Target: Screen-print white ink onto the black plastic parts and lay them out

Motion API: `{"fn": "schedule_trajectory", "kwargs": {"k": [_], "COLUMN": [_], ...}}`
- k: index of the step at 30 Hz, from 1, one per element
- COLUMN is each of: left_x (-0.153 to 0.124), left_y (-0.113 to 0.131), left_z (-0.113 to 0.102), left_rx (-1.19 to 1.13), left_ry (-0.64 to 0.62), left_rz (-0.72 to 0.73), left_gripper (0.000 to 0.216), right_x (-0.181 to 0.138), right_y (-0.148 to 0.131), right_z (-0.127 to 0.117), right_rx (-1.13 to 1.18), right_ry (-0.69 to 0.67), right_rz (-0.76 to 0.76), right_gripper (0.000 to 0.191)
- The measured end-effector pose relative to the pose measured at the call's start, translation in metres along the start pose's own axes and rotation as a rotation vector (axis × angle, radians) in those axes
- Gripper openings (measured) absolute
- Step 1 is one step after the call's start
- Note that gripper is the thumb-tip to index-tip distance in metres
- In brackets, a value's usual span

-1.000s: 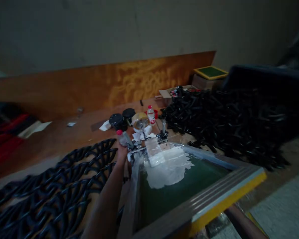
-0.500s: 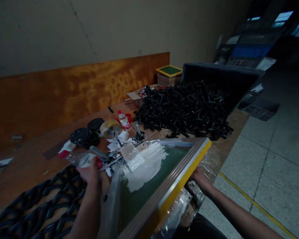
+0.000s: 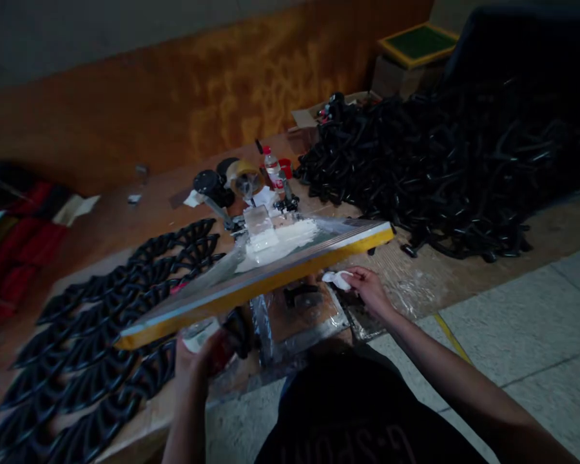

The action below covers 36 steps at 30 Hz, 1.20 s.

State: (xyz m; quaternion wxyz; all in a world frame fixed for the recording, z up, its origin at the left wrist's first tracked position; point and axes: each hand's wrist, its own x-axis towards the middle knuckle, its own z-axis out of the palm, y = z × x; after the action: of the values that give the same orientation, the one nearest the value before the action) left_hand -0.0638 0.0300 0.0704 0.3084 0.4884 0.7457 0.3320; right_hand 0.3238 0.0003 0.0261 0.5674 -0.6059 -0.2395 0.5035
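My left hand (image 3: 193, 357), low at the left of centre, is closed round a clear plastic bottle (image 3: 203, 330) with a pale label and red at its lower right end; the grip is partly in shadow. My right hand (image 3: 370, 290) pinches a crumpled white wad of tissue or cloth (image 3: 338, 280) under the right part of the screen-printing frame. That frame (image 3: 270, 280) stands tilted up between my hands, its yellow edge towards me. White ink (image 3: 270, 248) covers part of its mesh. Below it, a dark piece (image 3: 305, 293) sits on the work base.
Rows of black curved handles (image 3: 91, 348) lie on the left of the table, and a large heap of them (image 3: 430, 167) on the right. Behind the frame stand a red-capped bottle (image 3: 273, 169) and a tape roll (image 3: 245, 179). Red bundles (image 3: 19, 251) lie far left.
My view has swung left and down. The bottle in my left hand has moved from the frame's far left to below its near edge. My right hand now shows the white wad.
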Motion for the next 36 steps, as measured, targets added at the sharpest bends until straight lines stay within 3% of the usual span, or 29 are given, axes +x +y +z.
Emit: {"fn": "schedule_trajectory", "kwargs": {"k": [2, 4, 7, 9, 14, 20, 23, 30, 36], "left_x": [-0.036, -0.064, -0.086, -0.089, -0.08, -0.077, -0.076, -0.071, -0.073], "left_y": [-0.002, 0.004, 0.019, 0.03, 0.05, 0.072, 0.078, 0.074, 0.056], "left_z": [0.012, 0.026, 0.045, 0.054, 0.065, 0.065, 0.064, 0.063, 0.061], "left_rx": [0.02, 0.193, 0.497, 0.621, 0.862, 1.006, 1.054, 1.051, 0.896], "left_ry": [-0.108, -0.256, -0.437, -0.487, -0.52, -0.564, -0.565, -0.53, -0.513], "left_rz": [-0.033, 0.01, 0.185, 0.322, 0.486, 0.576, 0.648, 0.731, 0.648], "left_gripper": [0.058, 0.061, 0.062, 0.059, 0.056, 0.053, 0.05, 0.05, 0.051], "right_x": [0.0, 0.0, -0.003, -0.006, -0.014, -0.02, -0.022, -0.031, -0.037], "right_y": [0.005, 0.009, 0.012, 0.013, 0.017, 0.025, 0.026, 0.021, 0.016], "right_z": [0.001, 0.004, 0.007, 0.009, 0.013, 0.021, 0.023, 0.023, 0.017], "right_rx": [-0.073, -0.159, -0.29, -0.356, -0.368, -0.302, -0.255, -0.136, 0.003], "right_ry": [-0.022, -0.053, -0.157, -0.232, -0.255, -0.078, -0.059, -0.106, -0.277], "right_rz": [-0.02, -0.053, -0.12, -0.169, -0.226, -0.186, -0.177, -0.119, -0.087], "right_gripper": [0.038, 0.036, 0.03, 0.026, 0.024, 0.03, 0.032, 0.032, 0.028]}}
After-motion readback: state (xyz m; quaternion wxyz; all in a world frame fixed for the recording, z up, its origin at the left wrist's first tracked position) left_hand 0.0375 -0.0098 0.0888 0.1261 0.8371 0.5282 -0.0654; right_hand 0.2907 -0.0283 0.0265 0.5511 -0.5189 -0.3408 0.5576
